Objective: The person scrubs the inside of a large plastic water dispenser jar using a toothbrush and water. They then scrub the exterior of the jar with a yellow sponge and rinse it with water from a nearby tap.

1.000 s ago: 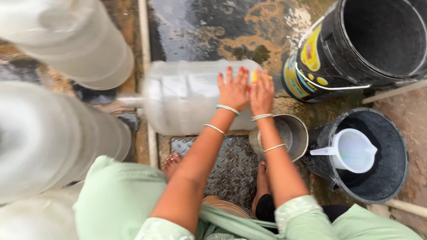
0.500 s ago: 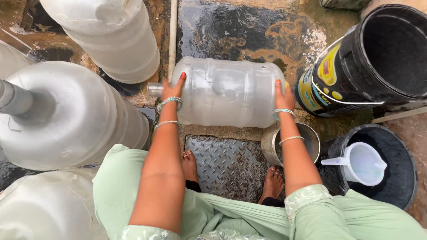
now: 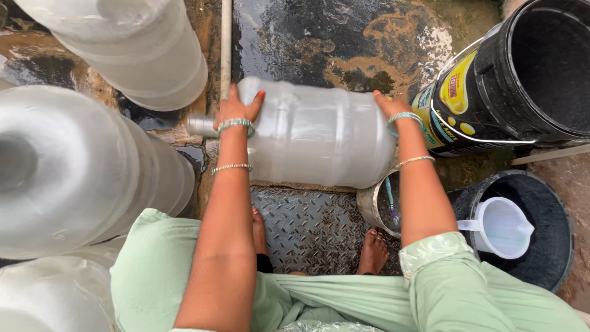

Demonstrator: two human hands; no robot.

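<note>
Hands grip a large translucent plastic water jug (image 3: 316, 132) that lies on its side across the middle of the frame, its narrow neck pointing toward the left edge. The left hand (image 3: 236, 110) is pressed flat on the jug's shoulder near the neck, fingers spread upward, with beaded and thin metal bangles on the wrist. The right hand (image 3: 387, 104) is clamped against the jug's flat base at the opposite end, so the two hands are well apart, one at each end of the jug, and both touch it.

Beneath the jug, in the lower middle of the frame, lies a grey diamond-patterned metal plate (image 3: 307, 224) on which two bare feet (image 3: 375, 252) stand. Just right of the plate, partly hidden by the right forearm, sits a small steel pot (image 3: 378, 206). At the upper right stands a big black plastic bucket with a yellow printed label (image 3: 528, 67) and a wire handle, close beside the jug's base. At the lower right a dark round tub (image 3: 547, 227) holds a translucent white plastic measuring jug (image 3: 501, 227). More large translucent water jugs (image 3: 80, 166) fill the left side of the frame, another at the upper left. Wet, stained concrete ground (image 3: 344, 37) shows at the top centre, with a pale pipe (image 3: 225, 43) running down it. Light green clothing (image 3: 344, 295) covers the bottom of the frame.
</note>
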